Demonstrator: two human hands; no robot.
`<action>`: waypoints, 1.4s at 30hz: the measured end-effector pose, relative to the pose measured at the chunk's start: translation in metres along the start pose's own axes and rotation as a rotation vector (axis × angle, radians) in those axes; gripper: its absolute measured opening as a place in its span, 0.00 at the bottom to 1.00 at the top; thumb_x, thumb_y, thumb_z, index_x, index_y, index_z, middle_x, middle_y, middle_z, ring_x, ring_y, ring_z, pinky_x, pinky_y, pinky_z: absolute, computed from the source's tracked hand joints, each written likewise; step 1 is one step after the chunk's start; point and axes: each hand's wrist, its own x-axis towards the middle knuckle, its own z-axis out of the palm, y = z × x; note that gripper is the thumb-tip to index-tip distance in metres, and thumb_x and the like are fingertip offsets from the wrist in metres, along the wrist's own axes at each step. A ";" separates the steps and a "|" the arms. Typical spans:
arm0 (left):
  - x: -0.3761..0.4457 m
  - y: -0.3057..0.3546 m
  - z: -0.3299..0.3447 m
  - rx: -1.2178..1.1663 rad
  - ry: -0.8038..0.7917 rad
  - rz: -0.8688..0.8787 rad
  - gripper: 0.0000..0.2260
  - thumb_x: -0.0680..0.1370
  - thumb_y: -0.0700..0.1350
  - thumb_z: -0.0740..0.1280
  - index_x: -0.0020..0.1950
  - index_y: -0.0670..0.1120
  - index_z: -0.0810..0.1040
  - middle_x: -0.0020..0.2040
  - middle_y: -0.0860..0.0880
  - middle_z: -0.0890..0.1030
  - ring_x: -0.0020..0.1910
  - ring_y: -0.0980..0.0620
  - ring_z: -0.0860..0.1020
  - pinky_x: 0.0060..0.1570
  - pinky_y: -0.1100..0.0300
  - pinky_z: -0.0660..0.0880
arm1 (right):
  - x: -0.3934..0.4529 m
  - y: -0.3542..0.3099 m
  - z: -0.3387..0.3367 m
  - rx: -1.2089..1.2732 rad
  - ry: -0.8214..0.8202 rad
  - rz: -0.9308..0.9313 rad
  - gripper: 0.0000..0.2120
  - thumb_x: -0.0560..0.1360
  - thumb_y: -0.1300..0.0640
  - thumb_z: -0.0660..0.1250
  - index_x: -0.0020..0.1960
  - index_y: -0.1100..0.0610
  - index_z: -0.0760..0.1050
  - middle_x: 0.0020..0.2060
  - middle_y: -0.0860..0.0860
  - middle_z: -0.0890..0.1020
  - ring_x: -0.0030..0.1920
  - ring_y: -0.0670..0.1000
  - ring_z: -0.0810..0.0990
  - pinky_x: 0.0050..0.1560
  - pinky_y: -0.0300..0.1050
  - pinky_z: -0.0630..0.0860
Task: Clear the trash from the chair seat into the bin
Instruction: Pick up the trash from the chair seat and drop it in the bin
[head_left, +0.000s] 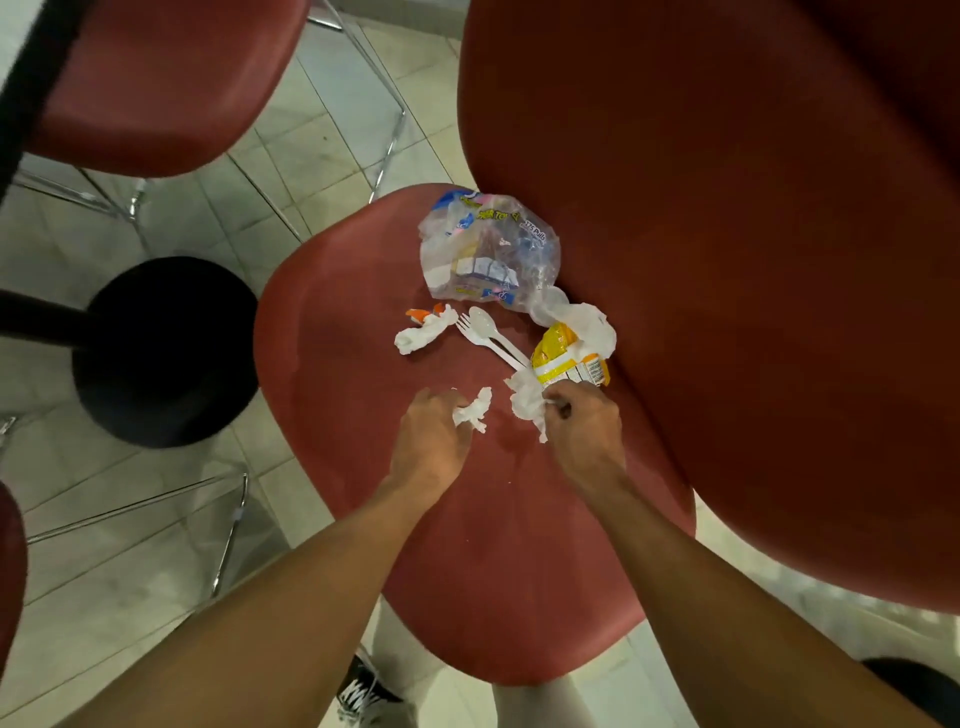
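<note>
left hand (434, 431) – grips crumpled white tissue (475, 410) | right hand (582, 423) – grips white napkin (525, 400) | red chair seat (363, 415)

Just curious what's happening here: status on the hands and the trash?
Left hand grips small tissue. Right hand grips larger tissue. Wrappers, fork on chair seat. No bin in view.

clear plastic bag (488, 249) printed "375 Pulls" (other print partly legible)
</note>
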 end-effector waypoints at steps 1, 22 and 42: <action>-0.007 -0.002 -0.007 0.003 0.009 -0.005 0.13 0.74 0.41 0.69 0.59 0.48 0.80 0.54 0.45 0.77 0.52 0.45 0.78 0.54 0.57 0.72 | -0.008 -0.005 -0.001 0.009 0.002 0.000 0.10 0.71 0.68 0.66 0.49 0.60 0.82 0.44 0.58 0.82 0.45 0.57 0.79 0.47 0.51 0.77; -0.238 -0.119 -0.185 -0.184 0.282 -0.148 0.05 0.74 0.52 0.70 0.48 0.56 0.82 0.38 0.53 0.81 0.39 0.49 0.79 0.37 0.56 0.75 | -0.215 -0.193 0.030 -0.014 -0.113 -0.249 0.11 0.71 0.67 0.63 0.47 0.58 0.82 0.45 0.55 0.82 0.44 0.53 0.78 0.43 0.42 0.72; -0.460 -0.366 -0.203 -0.285 0.476 -0.598 0.12 0.73 0.45 0.69 0.56 0.51 0.82 0.56 0.47 0.79 0.54 0.47 0.78 0.50 0.56 0.74 | -0.436 -0.285 0.191 -0.253 -0.527 -0.524 0.09 0.76 0.64 0.62 0.50 0.58 0.80 0.41 0.54 0.82 0.40 0.54 0.80 0.41 0.49 0.79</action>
